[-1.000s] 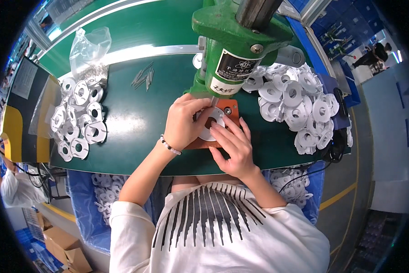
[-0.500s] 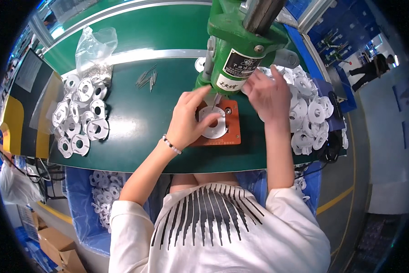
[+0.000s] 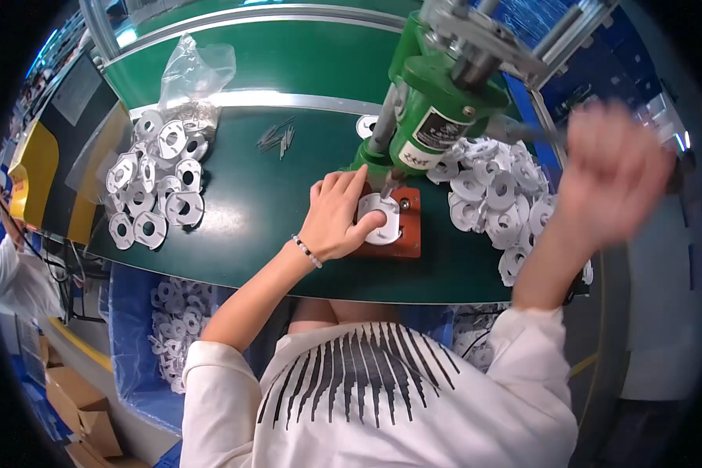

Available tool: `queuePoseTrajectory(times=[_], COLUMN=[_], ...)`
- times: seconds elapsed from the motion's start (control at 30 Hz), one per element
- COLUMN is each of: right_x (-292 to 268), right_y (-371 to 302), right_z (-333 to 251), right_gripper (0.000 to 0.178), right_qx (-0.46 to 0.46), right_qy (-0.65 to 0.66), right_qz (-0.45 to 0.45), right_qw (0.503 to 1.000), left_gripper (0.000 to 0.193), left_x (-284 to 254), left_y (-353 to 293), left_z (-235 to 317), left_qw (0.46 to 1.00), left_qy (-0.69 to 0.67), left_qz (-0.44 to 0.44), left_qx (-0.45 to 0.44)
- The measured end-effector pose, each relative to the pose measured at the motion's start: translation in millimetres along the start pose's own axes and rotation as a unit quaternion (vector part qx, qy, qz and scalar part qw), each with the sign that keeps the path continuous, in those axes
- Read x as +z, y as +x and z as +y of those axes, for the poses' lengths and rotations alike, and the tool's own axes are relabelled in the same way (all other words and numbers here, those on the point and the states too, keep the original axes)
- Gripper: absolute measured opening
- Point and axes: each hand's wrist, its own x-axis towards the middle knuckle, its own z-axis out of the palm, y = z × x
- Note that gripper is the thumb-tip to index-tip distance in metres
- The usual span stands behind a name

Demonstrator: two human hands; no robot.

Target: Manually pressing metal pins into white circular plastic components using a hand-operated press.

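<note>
My left hand (image 3: 337, 214) lies with its fingers stretched out at the left side of an orange-red fixture block (image 3: 410, 243). Its thumb reaches onto a white round plastic part (image 3: 382, 232) seated on that block. Above the part stands a green hand press (image 3: 444, 90), its narrow metal tip (image 3: 391, 183) down at the part's upper edge. Whether the tip touches is hard to see. Off to the right, my right hand (image 3: 612, 171) is blurred by motion, its fingers closed round the end of the press lever (image 3: 532, 131).
White plastic parts pile up at the left (image 3: 154, 183) and right (image 3: 501, 191) of the green table (image 3: 241, 187). Thin metal pins (image 3: 277, 136) lie behind my left hand, near a clear plastic bag (image 3: 199, 74). Below the table edge, a blue-lined bin (image 3: 132, 335) holds more white parts.
My right hand has swung outward to the right, from beside the press head to the lever's end. The left hand stays at the fixture block. The whole view has shifted slightly.
</note>
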Motion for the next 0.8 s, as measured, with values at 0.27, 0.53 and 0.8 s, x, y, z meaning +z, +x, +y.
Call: queuePoseTrajectory(times=[0.27,0.53,0.8], right_x=[15,-2,-47], right_y=[-176,-40,72], right_z=[48,20,149], right_gripper=[0.034,0.023,0.046], right_qx=[-0.192,-0.109,0.334], right_qy=[-0.549,-0.416,-0.141], right_qz=[-0.200,0.156,-0.066], right_qw=[0.789,0.889,0.930], left_gripper=[0.063,0.046,0.053], left_x=[1,2,4], left_y=[-1,2,5], left_z=[-2,-5,6], left_qw=[0.999,1.000,0.992], left_qy=[-0.042,0.004,0.108], left_qz=[0.012,0.022,-0.048], left_qx=[-0.010,0.019,0.045])
